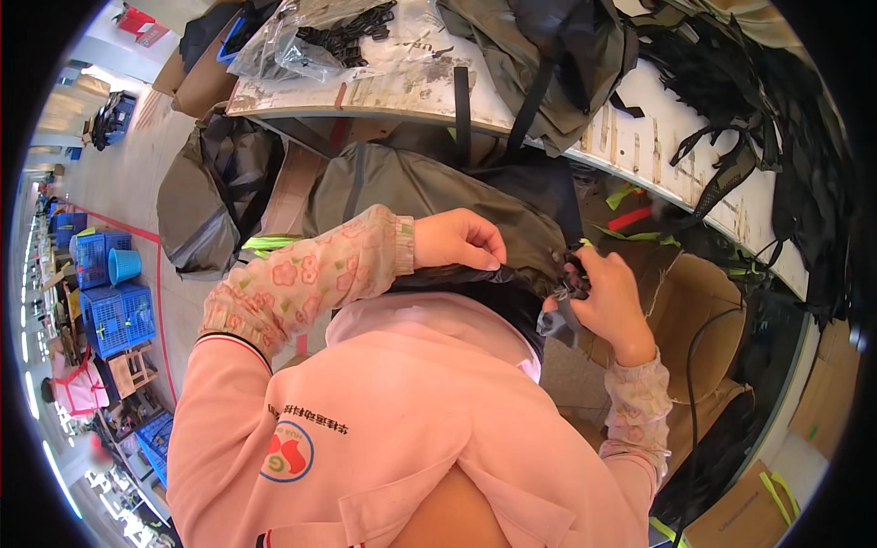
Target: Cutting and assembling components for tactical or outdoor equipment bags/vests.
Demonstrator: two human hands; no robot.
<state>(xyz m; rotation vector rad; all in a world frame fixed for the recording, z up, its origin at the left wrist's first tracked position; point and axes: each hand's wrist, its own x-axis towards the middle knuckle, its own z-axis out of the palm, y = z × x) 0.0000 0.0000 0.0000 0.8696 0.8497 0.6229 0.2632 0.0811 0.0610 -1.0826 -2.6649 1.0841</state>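
A large olive-green fabric bag [420, 187] with a dark strip across it lies over my lap, below the table edge. My left hand [464, 243] pinches the near edge of this bag between thumb and fingertips. To the right, my right hand [603, 297] is closed around the bag's bunched, dark end. A shiny grey piece [557, 324] pokes out under the right thumb; its kind is unclear. A bit of yellow-green material [585, 243] shows by the right index finger. Both forearms wear flowered sleeve covers.
Ahead stands a worn white table [420, 87] holding clear plastic bags of black buckles [347, 36], olive fabric [548, 64] and black straps [731, 100]. Another olive bag [219, 187] rests at the left. An open cardboard box [699, 315] is beside my right arm, with a black cable [694, 402] nearby.
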